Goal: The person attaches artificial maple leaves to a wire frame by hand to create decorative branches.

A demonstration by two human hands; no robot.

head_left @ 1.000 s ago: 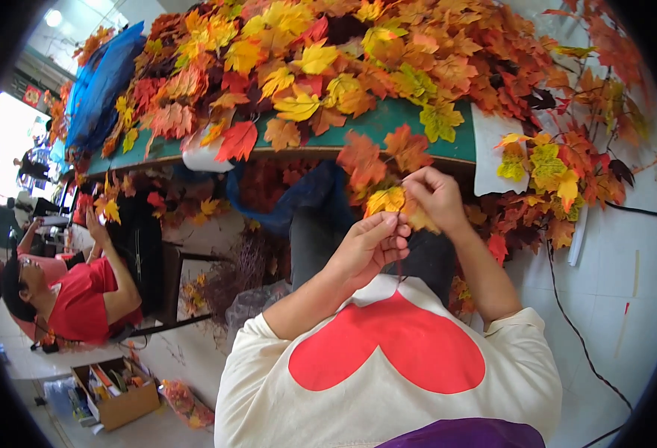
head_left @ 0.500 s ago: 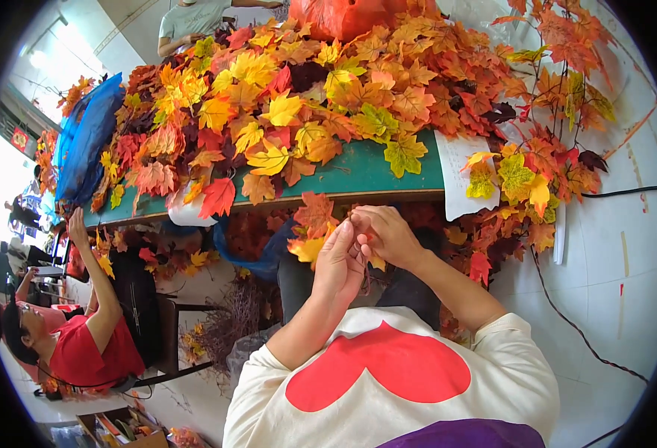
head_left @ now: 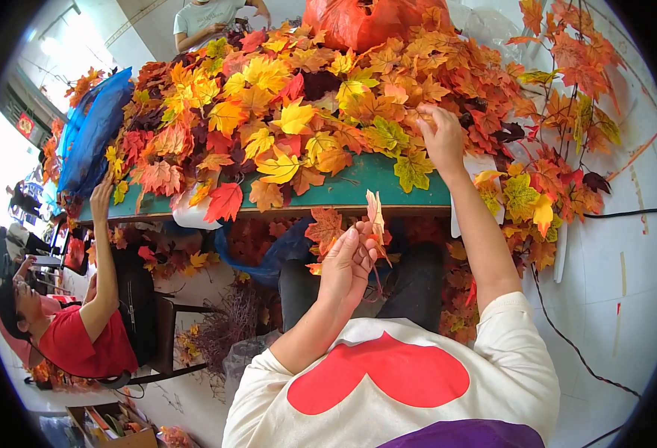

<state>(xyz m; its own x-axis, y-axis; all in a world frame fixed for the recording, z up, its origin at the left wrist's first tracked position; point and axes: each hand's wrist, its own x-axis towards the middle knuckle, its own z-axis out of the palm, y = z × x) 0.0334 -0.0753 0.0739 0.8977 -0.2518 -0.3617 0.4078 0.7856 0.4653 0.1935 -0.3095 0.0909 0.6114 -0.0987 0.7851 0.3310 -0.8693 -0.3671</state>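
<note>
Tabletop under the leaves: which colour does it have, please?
The tabletop is green, best seen in the head view.

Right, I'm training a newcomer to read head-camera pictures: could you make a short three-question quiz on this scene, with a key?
1. What does the left hand hold?
A) A pair of scissors
B) Artificial maple leaves
C) A roll of tape

2. True or false: the right hand is up at the leaf heap on the green table.

3. Fill the gap: the co-worker in the red shirt sits off to the camera wearer's ____ side.

Key:
1. B
2. True
3. left
</note>
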